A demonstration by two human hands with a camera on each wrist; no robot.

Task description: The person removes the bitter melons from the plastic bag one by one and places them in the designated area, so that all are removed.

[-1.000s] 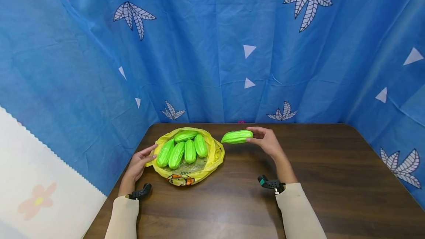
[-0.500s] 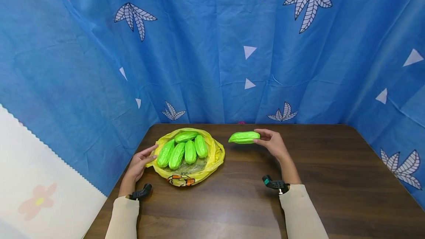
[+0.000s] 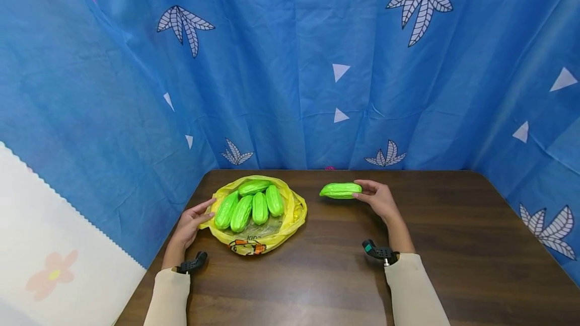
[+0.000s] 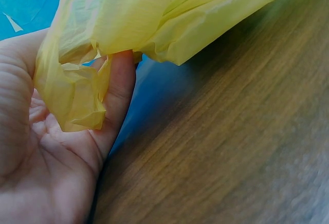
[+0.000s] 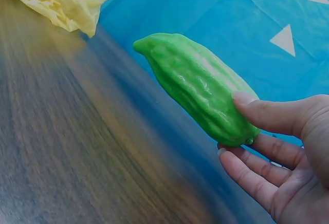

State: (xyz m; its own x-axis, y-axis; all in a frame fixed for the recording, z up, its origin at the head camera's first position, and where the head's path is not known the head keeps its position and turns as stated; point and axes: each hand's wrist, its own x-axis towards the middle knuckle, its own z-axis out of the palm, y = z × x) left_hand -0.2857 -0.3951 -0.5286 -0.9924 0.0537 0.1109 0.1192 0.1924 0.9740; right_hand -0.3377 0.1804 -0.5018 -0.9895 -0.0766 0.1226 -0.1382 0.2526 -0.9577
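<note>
In the head view my right hand [image 3: 381, 200] pinches a bright green, bumpy bitter melon [image 3: 340, 190] by its blunt end, thumb on one side and fingers on the other. Its pointed tip faces left, as the right wrist view also shows. To the left lies a yellow plastic bag [image 3: 272, 245] with its mouth spread wide and several similar bitter melons [image 3: 242, 213] inside. My left hand [image 3: 186, 225] grips the bag's left edge. A loose fold of yellow plastic [image 4: 82, 95] hangs over that palm in the left wrist view.
Both hands are over a dark wooden table [image 3: 317, 280]. A blue patterned curtain [image 3: 317, 130] hangs right behind its far edge. On the left hangs a pale cloth [image 3: 59, 245] with a flower print.
My right hand has carried the bitter melon to the right, away from the bag, and slightly nearer to me. The left hand and the bag have stayed in place.
</note>
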